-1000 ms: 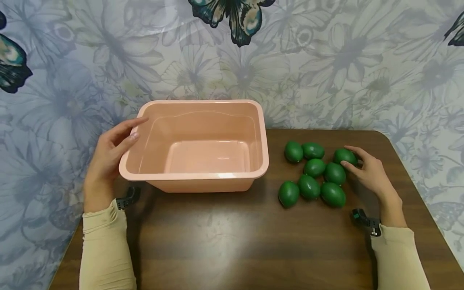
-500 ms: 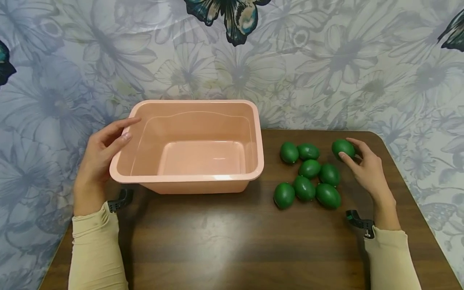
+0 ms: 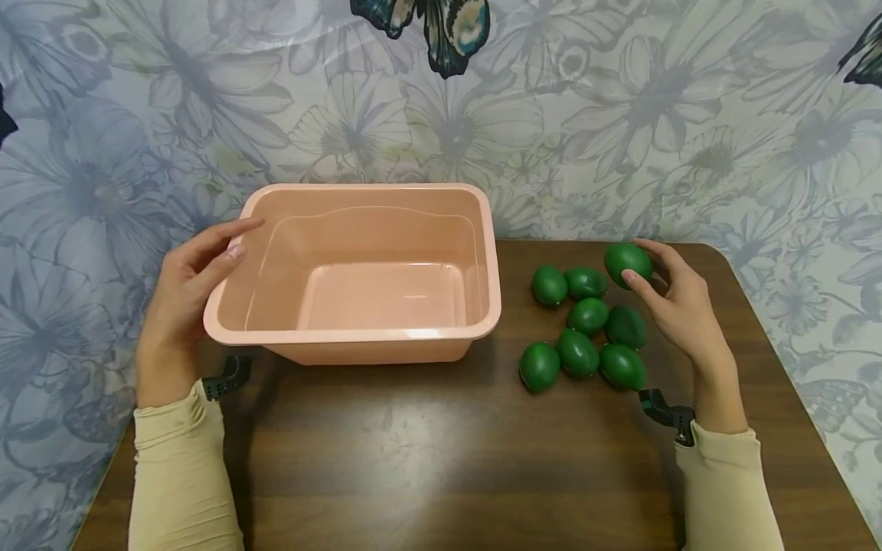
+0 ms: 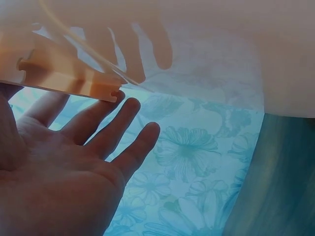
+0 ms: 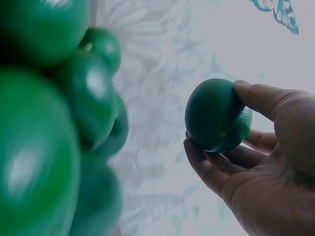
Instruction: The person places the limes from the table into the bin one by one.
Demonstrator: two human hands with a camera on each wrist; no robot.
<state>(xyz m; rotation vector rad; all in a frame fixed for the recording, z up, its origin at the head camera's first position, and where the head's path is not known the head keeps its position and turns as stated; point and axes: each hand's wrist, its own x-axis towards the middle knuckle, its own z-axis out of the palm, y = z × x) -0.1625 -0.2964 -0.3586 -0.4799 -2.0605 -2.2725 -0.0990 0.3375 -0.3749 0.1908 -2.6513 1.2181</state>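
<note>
In the head view my left hand point(image 3: 181, 298) grips the left rim of a peach plastic tub point(image 3: 351, 334), index finger over the edge and thumb against it. The left wrist view has several fingers point(image 4: 140, 145) of that hand stretched out below the tub's rim. My right hand point(image 3: 678, 306) pinches a glossy green oval fruit point(image 3: 628, 262), lime-like in look, between thumb and fingers. It is held above the table, behind the group of similar fruits point(image 3: 578, 353). The right wrist view shows the held fruit point(image 5: 216, 115) apart from the others, a small stem mark on it.
The tub stands on a brown wooden table point(image 3: 413, 459), left of the loose fruits, with nothing visible inside. A floral wall covering point(image 3: 551, 115) with butterflies rises directly behind the table. Its rounded back-right corner lies beyond my right hand.
My right hand has lifted one green oval fruit out of the group and moved it back and left. My left hand keeps its grip on the tub; the head view has shifted slightly.
</note>
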